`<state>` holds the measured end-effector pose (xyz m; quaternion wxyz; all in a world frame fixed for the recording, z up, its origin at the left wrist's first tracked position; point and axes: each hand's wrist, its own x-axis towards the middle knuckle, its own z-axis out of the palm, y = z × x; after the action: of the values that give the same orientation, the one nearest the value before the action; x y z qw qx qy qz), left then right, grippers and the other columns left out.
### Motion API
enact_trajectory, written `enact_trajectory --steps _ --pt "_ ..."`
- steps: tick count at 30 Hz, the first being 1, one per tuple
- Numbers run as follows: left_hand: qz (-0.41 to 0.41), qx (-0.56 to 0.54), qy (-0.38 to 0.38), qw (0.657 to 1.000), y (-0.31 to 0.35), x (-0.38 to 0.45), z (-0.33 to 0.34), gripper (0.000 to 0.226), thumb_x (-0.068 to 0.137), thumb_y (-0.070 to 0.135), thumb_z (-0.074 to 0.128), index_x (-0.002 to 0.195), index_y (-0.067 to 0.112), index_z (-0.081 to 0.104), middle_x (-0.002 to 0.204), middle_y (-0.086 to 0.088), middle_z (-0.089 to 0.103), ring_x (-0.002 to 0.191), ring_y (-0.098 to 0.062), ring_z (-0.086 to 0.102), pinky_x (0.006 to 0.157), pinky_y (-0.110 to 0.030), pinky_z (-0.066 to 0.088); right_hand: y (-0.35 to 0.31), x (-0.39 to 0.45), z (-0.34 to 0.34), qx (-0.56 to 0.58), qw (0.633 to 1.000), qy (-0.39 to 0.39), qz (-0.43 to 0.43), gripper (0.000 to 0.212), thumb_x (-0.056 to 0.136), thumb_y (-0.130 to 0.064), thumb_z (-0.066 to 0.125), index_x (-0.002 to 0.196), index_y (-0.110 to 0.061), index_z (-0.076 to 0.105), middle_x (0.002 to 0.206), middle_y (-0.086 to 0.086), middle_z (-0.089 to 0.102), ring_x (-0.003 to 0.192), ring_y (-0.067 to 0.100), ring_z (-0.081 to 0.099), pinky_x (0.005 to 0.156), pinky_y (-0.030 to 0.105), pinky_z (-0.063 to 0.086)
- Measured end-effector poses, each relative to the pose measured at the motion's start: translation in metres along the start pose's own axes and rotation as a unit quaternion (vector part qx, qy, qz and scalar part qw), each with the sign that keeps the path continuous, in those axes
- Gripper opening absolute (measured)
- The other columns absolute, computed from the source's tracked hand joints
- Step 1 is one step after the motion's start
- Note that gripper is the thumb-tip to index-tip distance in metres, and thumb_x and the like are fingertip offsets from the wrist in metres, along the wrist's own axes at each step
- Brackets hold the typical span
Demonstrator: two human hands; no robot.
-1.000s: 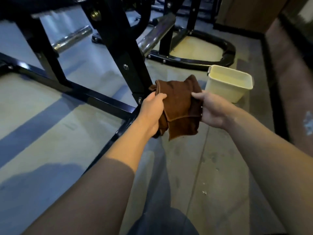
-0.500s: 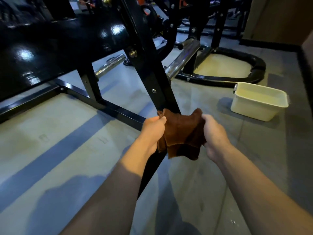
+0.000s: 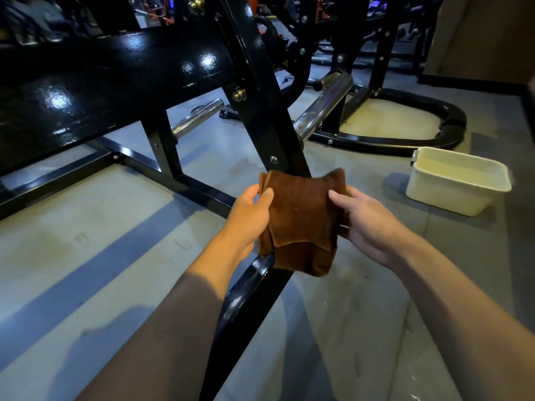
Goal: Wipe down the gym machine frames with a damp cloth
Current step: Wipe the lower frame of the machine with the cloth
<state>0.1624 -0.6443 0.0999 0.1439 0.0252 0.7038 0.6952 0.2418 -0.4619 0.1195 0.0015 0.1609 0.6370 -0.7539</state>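
Head view: a folded brown cloth (image 3: 301,221) is held in front of the black machine frame (image 3: 260,111).

Its left edge is pinched by the left hand (image 3: 252,212), its right edge by the right hand (image 3: 367,224); no writing is readable.

I see a grey floor (image 3: 86,227) w/ a darker stripe across it and wet specks bottom right. A cream tub (image 3: 451,186) sits on it at right; brown wall panel (image 3: 477,39) behind. More machines in dim bkgd, lights glinting off gloss.
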Motion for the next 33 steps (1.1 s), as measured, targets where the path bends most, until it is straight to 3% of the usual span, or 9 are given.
enact_trajectory --steps 5,9,12,16,19,25,27,31,33 --pt "0.019 0.101 0.111 0.988 -0.002 0.002 -0.008 0.037 0.103 0.033 0.058 0.073 0.012 0.053 0.065 -0.016 0.046 0.061 -0.026 0.046 0.061 -0.037 0.039 0.015 0.01 0.014 -0.336 0.935 0.058 -0.094 0.016 0.109 -0.038 0.048 0.123 -0.033 0.053 0.104 -0.008 0.069 0.094 0.016 0.066 0.074 0.028 0.051" --pt "-0.059 0.025 0.126 0.99 0.007 0.007 -0.018 0.023 0.096 0.03 0.07 0.084 0.011 0.064 0.076 -0.016 0.064 0.074 -0.029 0.064 0.078 -0.043 0.058 0.014 0.01 0.025 -0.177 0.978 0.105 -0.035 0.05 0.101 -0.042 0.066 0.142 -0.032 0.039 0.094 -0.003 0.066 0.08 0.012 0.068 0.059 0.023 0.05" --pt "-0.092 -0.025 0.045 0.994 0.012 0.008 -0.022 0.016 0.097 0.01 0.065 0.082 0.012 0.059 0.071 -0.006 0.06 0.068 -0.017 0.062 0.077 -0.035 0.052 0.001 0.009 0.026 -0.026 0.997 0.064 -0.024 0.038 0.098 -0.031 0.071 0.13 -0.037 0.052 0.092 0.007 0.079 0.075 0.019 0.075 0.063 0.03 0.059" --pt "-0.073 0.062 0.015 0.995 0.016 0.005 -0.026 0.019 0.104 0.007 0.055 0.107 0.021 0.068 0.113 -0.017 0.072 0.106 -0.029 0.071 0.101 -0.043 0.056 0.004 0.009 0.02 -0.042 0.996 0.042 -0.059 0.032 0.1 -0.004 0.063 0.119 -0.029 0.07 0.113 0.017 0.074 0.084 0.028 0.075 0.075 0.038 0.063" --pt "-0.035 0.163 0.054 0.984 0.015 0.0 -0.023 0.021 0.106 0.016 0.054 0.103 0.027 0.071 0.106 -0.016 0.072 0.094 -0.026 0.069 0.092 -0.043 0.059 0.007 0.01 0.017 -0.103 0.99 0.027 -0.09 0.041 0.098 -0.002 0.064 0.13 -0.027 0.065 0.113 0.006 0.073 0.089 0.02 0.076 0.079 0.033 0.064" --pt "-0.033 0.151 -0.002 0.988 0.017 -0.002 -0.02 0.023 0.094 0.019 0.07 0.116 0.027 0.067 0.116 -0.001 0.066 0.106 -0.017 0.063 0.09 -0.033 0.056 0.014 0.014 0.012 -0.476 0.864 0.066 -0.152 0.065 0.095 -0.017 0.072 0.154 -0.024 0.044 0.139 0.001 0.058 0.123 0.023 0.058 0.102 0.03 0.045" --pt "-0.044 0.218 -0.061 0.973 0.013 -0.003 -0.015 0.041 0.088 0.012 0.076 0.123 0.027 0.061 0.116 -0.005 0.063 0.105 -0.021 0.064 0.092 -0.036 0.058 0.015 0.014 0.007 -0.482 0.856 0.095 -0.161 0.052 0.097 -0.02 0.07 0.146 -0.024 0.054 0.128 0.003 0.058 0.115 0.023 0.057 0.091 0.024 0.039" --pt "-0.027 0.285 -0.056 0.957 0.007 -0.003 -0.007 0.017 0.09 0.02 0.074 0.104 0.029 0.073 0.102 -0.009 0.072 0.096 -0.024 0.071 0.088 -0.038 0.061 0.012 0.014 0.002 -0.383 0.908 0.114 -0.127 0.009 0.094 -0.026 0.066 0.102 -0.024 0.065 0.105 -0.006 0.042 0.106 0.017 0.046 0.081 0.025 0.038" --pt "-0.032 0.273 -0.049 0.96 0.009 -0.002 -0.009 0.013 0.082 0.033 0.076 0.094 0.029 0.08 0.098 -0.01 0.074 0.096 -0.024 0.07 0.086 -0.036 0.06 0.011 0.013 0.0 -0.308 0.941 0.109 -0.089 0.016 0.092 -0.032 0.066 0.093 -0.016 0.066 0.103 -0.006 0.051 0.104 0.019 0.05 0.083 0.032 0.044"
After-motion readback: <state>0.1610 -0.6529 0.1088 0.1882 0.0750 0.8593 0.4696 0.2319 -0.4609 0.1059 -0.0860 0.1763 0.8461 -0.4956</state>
